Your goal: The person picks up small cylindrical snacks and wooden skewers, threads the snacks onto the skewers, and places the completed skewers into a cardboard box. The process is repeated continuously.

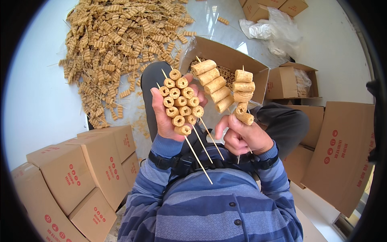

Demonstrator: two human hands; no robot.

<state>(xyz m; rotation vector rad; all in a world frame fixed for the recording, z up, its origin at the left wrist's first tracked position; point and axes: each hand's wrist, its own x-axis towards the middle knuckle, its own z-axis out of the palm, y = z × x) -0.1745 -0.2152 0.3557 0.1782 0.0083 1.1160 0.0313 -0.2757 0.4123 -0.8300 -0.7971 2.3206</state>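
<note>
Glossy grey floor [203,30], white wall [332,44]

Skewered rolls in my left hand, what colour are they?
The skewered rolls in your left hand are golden tan, as the head view shows.

Looks like a small packing workshop in here: huge heap of skewered snacks [121,48] right on the floor [207,22] at far left, printed cartons [60,167] stacked near left, more boxes [332,161] on the right, clear plastic bags [274,30] farther off.
</note>
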